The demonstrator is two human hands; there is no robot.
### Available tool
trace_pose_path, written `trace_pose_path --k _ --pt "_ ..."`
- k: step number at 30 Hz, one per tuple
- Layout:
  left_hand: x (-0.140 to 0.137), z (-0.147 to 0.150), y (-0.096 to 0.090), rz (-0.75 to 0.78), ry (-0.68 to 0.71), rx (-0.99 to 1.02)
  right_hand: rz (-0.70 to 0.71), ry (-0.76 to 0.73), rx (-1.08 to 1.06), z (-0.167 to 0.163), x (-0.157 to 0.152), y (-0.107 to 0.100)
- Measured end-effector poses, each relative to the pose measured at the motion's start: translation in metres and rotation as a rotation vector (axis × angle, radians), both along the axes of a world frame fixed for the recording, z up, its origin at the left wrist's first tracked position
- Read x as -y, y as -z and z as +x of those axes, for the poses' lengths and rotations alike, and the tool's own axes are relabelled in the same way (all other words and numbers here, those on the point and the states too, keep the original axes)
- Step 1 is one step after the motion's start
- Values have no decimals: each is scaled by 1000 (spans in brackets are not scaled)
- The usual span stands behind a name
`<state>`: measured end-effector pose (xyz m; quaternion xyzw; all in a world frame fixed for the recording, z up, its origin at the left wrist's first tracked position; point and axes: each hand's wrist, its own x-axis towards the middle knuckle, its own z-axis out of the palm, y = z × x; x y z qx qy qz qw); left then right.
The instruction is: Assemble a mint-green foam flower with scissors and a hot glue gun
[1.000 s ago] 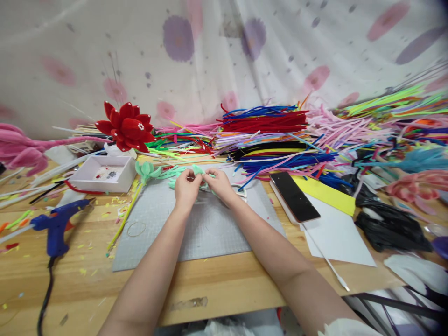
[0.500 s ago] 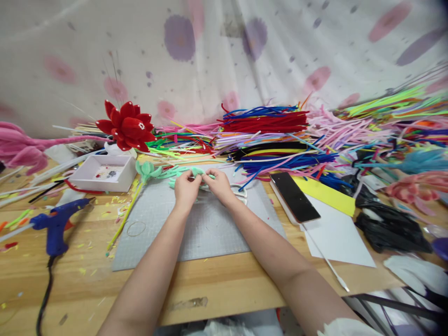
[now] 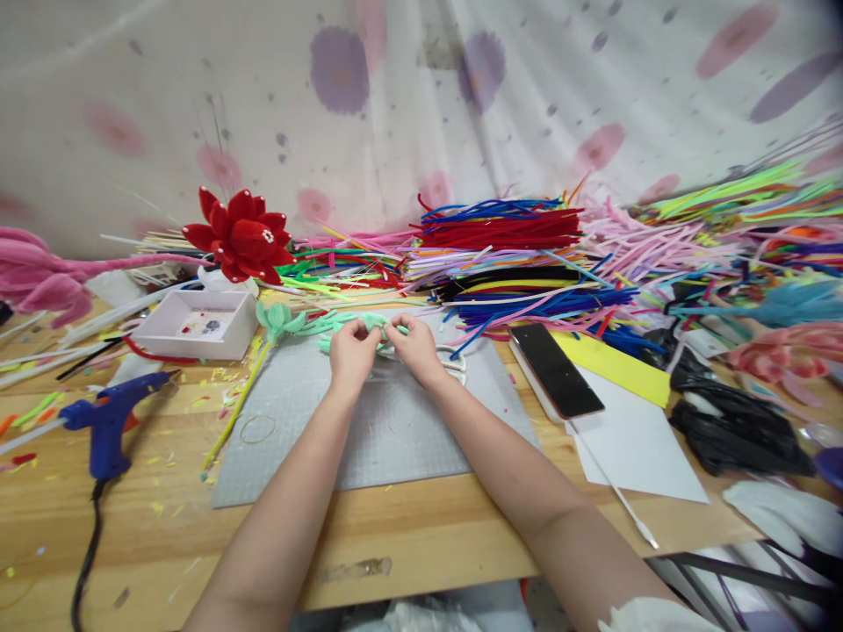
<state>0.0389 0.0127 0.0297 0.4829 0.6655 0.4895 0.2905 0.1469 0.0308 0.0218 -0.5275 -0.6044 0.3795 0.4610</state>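
Above the grey cutting mat [image 3: 408, 448], my left hand [image 3: 352, 353] and my right hand [image 3: 414, 349] meet fingertip to fingertip. Both pinch a mint-green pipe cleaner piece [image 3: 374, 321], largely covered by the fingers. More mint-green fuzzy pieces [image 3: 320, 323] lie just left of my left hand. Beside them rests a mint-green pipe cleaner flower [image 3: 280, 320] on a yellow-green stem. White-handled scissors [image 3: 456, 362] lie on the mat, partly hidden behind my right hand.
At the left are a blue glue gun [image 3: 109, 426] and a white box [image 3: 198, 326] with small beads, a red flower [image 3: 238, 235] above. Bundles of coloured pipe cleaners [image 3: 500, 230] line the back. A phone [image 3: 557, 370], white paper [image 3: 638, 448] and black plastic bag [image 3: 738, 430] are at right.
My fingers have shifted slightly around the mint-green piece, with my right fingertips a little higher. The rest looks the same.
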Motion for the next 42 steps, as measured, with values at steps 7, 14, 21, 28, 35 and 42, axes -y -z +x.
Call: trace_pose_path --k 7,14,21,28,35,42 --pt "1 2 -1 6 -15 4 -25 -23 -29 0 0 -2" --pt "2 3 -3 7 18 94 -62 -134 -92 0 -3 4" --pt "3 2 -4 -5 -15 -29 -66 -104 -31 -1 -3 5" --pt "3 3 -5 -22 -57 -108 -21 -50 -29 0 -2 2" --pt "1 2 0 22 42 -19 -94 -113 -70 1 -2 2" --pt "3 0 -3 6 13 -201 -63 -81 -9 -1 -2 4"
